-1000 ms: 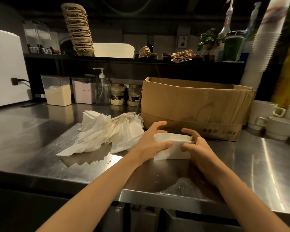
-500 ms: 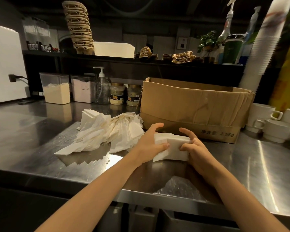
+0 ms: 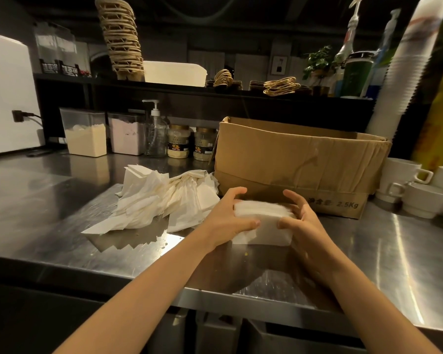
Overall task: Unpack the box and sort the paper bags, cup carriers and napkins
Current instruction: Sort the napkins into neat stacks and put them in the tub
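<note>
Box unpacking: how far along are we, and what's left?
Looks done: cup carriers stand stacked on the shelf. In hand: left hand and right hand grip a napkin stack on the counter in front of the box. Left: the loose white paper pile beside it is unsorted; the box's inside is hidden.

Brushed-steel counter (image 3: 368, 251) gleaming here, glossy and streaked with reflections, and the cardboard box (image 3: 292, 159) on it is matt brown, creased all over. The napkin stack (image 3: 264, 226) is soft white paper, the loose paper pile (image 3: 164, 198) crinkled and matt. Cup carriers (image 3: 122, 39) in rough tan pulp, mugs (image 3: 425, 200) in shiny white glaze.
</note>
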`<state>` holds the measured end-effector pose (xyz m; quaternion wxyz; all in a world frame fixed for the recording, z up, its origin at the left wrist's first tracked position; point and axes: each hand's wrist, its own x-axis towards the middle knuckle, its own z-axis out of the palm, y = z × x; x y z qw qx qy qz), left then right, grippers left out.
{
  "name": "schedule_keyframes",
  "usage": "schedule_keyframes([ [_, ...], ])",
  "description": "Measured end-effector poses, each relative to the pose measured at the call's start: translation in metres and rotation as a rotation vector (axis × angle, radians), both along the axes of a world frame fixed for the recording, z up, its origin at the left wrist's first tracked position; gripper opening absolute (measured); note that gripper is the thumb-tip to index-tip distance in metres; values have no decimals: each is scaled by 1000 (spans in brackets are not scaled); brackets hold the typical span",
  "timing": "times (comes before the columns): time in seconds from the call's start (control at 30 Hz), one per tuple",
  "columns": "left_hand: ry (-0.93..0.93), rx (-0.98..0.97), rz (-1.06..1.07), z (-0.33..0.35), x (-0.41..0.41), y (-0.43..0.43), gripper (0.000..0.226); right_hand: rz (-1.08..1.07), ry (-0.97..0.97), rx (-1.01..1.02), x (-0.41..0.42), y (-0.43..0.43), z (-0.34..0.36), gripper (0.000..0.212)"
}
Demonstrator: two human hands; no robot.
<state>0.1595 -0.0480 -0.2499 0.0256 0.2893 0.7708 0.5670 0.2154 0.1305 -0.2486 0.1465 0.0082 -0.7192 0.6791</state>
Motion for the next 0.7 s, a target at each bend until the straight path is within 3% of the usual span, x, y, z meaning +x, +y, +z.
schedule_keyframes([
  [0.1,30,-113,-14,-1,-1,0,62,12,-24,50,3,-2,-1,69],
  [0.17,53,-88,-22,-1,0,0,50,18,-7,12,4,0,-1,68],
  [0.33,23,-102,-10,-2,-2,0,51,26,-67,80,1,-2,-3,61],
  [0.47,25,-38,-4,-2,-3,0,53,69,-38,-25,2,1,-3,58],
  [0.6,20,-117,-16,-5,-3,-1,54,60,-47,63,2,-1,-3,52],
  [0.7,10,-46,-2,-3,-4,-1,52,87,-27,-26,0,1,-4,56],
])
